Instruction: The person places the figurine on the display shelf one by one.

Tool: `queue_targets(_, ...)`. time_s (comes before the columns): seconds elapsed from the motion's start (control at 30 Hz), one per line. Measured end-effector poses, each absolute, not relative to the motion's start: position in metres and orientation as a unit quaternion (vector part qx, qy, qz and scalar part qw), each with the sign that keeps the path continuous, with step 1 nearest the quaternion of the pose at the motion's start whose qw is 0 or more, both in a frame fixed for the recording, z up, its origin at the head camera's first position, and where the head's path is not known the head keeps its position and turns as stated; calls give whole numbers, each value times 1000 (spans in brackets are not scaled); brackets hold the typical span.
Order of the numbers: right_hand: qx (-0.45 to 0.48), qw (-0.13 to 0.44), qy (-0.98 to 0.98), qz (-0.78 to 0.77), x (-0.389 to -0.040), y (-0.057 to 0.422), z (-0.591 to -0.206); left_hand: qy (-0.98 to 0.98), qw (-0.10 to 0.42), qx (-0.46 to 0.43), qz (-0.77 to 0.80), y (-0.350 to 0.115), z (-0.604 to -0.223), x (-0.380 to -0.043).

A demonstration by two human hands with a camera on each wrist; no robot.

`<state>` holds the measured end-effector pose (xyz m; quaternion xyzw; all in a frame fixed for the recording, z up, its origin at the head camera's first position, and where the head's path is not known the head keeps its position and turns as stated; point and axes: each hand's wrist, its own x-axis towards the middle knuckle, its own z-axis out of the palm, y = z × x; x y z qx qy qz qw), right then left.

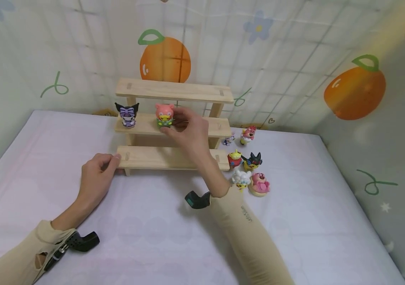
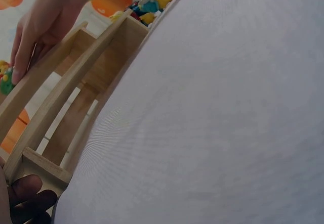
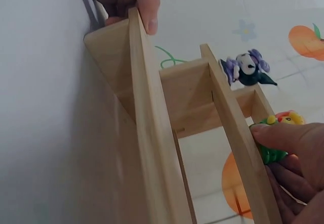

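A three-tier wooden display stand [image 1: 157, 157] stands on the white-covered table. My left hand [image 1: 97, 174] grips the left end of its bottom tier, thumb on top and fingers curled underneath; in the right wrist view the thumb [image 3: 149, 16] presses on the board. With thumb and fingers, my right hand [image 1: 191, 132] pinches a small figurine [image 1: 164, 114] with a pink hood, yellow face and green body, at the middle tier. In the right wrist view the thumb covers part of its green body [image 3: 273, 153]. A black-and-purple figurine [image 1: 128, 115] stands at that tier's left end.
Right of the stand, several figurines are grouped on the table: a red-and-yellow one [image 1: 234, 159], a black-eared one [image 1: 253, 161], a white fluffy one [image 1: 241, 179] and a pink bear [image 1: 260, 184]. A printed curtain [image 1: 280, 71] hangs close behind the stand.
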<state>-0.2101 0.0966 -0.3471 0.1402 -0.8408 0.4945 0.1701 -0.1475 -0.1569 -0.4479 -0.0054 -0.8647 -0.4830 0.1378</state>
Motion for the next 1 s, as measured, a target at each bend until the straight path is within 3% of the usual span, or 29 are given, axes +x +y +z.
queue_targets(0.43,146,175,-855,466,-209,77,-346,-866,132,-5,-482,-157,-448,-146)
queue_targets(1.0,144,131,-862,468,-197,103,-341,-866,131,-14,-483,-156,-449,-146)
